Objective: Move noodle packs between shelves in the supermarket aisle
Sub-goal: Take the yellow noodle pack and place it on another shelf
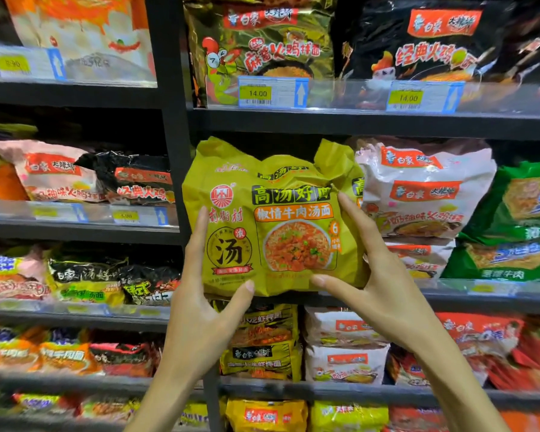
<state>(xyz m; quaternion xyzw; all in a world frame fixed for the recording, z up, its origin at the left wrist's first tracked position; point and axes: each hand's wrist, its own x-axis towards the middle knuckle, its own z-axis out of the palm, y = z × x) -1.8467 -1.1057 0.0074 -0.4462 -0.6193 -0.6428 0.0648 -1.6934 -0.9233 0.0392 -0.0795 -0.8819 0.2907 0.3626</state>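
Note:
A large yellow noodle multi-pack [275,219] with a bowl picture stands upright at the left end of the middle shelf [449,302], its bottom edge at the shelf lip. My left hand [197,322] lies flat against its lower left side, fingers straight up, thumb under the bottom edge. My right hand [384,291] presses its right side the same way, fingers straight, thumb at the bottom edge. A second yellow pack shows just behind its upper right corner.
A pink-white pack [424,194] stands directly right of the yellow pack, with green packs [518,213] beyond it. A black upright post [175,151] borders it on the left. Gold [262,48] and black [434,42] packs fill the shelf above; more packs fill the shelves below.

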